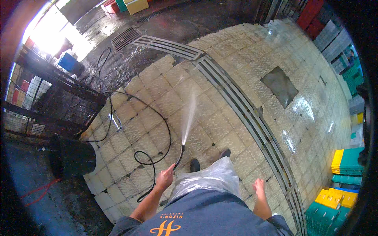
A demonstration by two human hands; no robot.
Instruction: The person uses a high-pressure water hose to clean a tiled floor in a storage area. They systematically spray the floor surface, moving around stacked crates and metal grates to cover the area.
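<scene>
"Where is the slim black spray nozzle (pixel 181 153)?"

"Gripped in the left hand's (pixel 164 178) closed fingers above the beige tiled floor (pixel 212 126), between its left edge and the grey slatted metal drain (pixel 233 94). The right hand (pixel 258 186), loosely curled, holds nothing visible."

"Best technique?"

"Probably low, overlapping sweeps drainward, with the looped thin black hose (pixel 170 137) kept clear of the dark shoes (pixel 195 165)."
</scene>
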